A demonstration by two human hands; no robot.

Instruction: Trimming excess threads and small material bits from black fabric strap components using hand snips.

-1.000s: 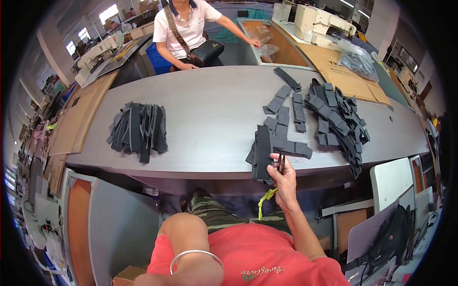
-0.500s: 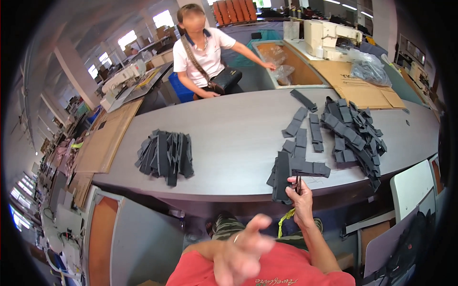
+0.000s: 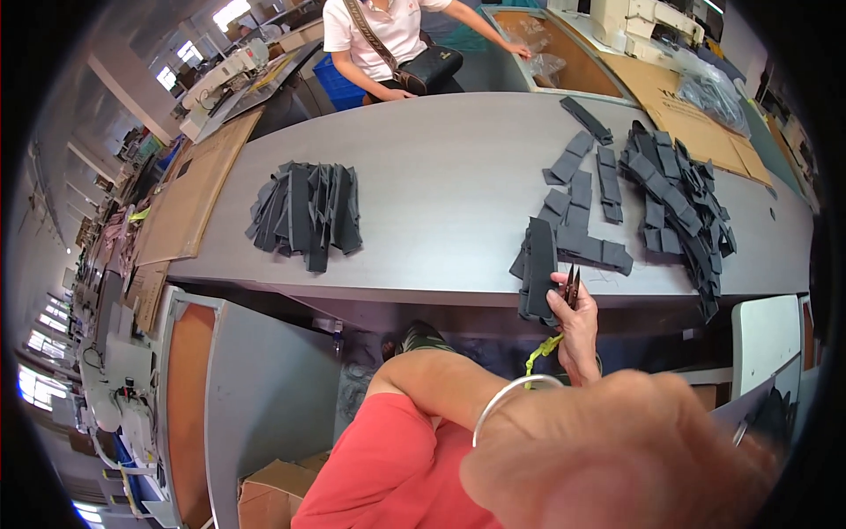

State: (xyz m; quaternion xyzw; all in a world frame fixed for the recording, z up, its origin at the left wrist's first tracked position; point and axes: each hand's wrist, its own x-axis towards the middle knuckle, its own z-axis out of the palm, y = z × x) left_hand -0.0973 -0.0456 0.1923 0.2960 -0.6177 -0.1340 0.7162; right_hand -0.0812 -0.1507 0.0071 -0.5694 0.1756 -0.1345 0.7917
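1. Workshop benches and sewing machines fill the upper edge of the frame, and a long grey surface (image 3: 441, 176) runs across the middle, bowed by the lens.
2. Your right hand (image 3: 575, 324) sits at the near edge of the surface, right of centre. Its fingers are closed around a small pair of thread snips (image 3: 571, 284), blades pointing up, and the thumb pins a dark grey fabric strip (image 3: 538, 264) that stands on end over the edge.
3. Your left hand (image 3: 617, 458) fills the lower right of the frame, blurred and close to the lens, a silver bangle (image 3: 511, 401) on the wrist. You cannot tell whether its fingers are open or closed; nothing shows in them.
4. Judged from this, you are at the trimming step on that one strip.
5. Loose strips (image 3: 582, 189) lie just beyond it, a tangled heap (image 3: 679, 198) sits further right, and a neater stack (image 3: 308, 216) lies well apart at centre left.
6. The next move likely calls for the left hand to steady the strip.
7. A seated person (image 3: 379, 35) works across the surface at the top.
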